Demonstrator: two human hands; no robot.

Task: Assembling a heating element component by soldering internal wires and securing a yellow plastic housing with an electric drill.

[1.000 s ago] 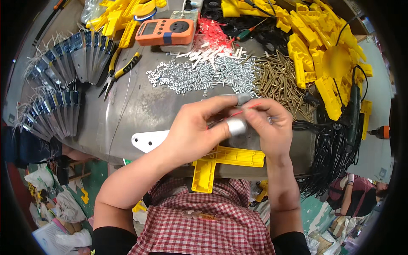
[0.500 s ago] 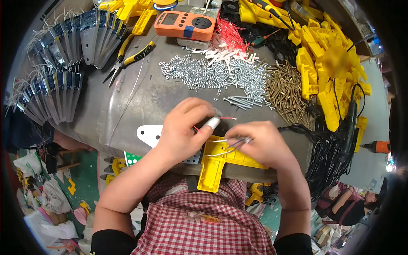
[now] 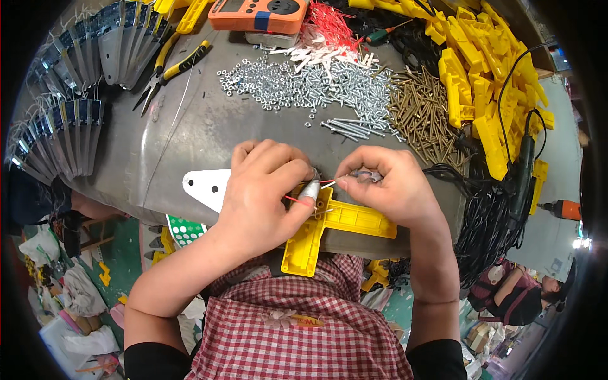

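Note:
My left hand (image 3: 269, 193) is closed in a pinch on a thin red wire (image 3: 326, 182), whose end sticks out toward the right; its thumb tip has a whitish wrapping. Close beside it, my right hand (image 3: 392, 190) pinches a thin wire with a white end (image 3: 328, 185), and a grey loop shows between its fingers. The two wire ends meet or nearly meet between the hands. Below them lies a yellow plastic handle shell (image 3: 361, 218), open side up at the table's near edge. A white plate with holes (image 3: 206, 187) extends from under my left hand.
Screws (image 3: 361, 92), nuts (image 3: 253, 79), brass-coloured screws (image 3: 424, 107) and red-and-white sleeves (image 3: 329, 31) lie in heaps farther back. An orange multimeter (image 3: 256, 16) stands behind. Pliers (image 3: 171, 69) and fanned metal blades (image 3: 66, 139) are left; yellow shells (image 3: 475, 69) and black cables (image 3: 481, 234) are right.
My right hand has come up and left toward my left hand, bringing its wire to the red wire's end. The whole view has shifted slightly, so the table items sit higher.

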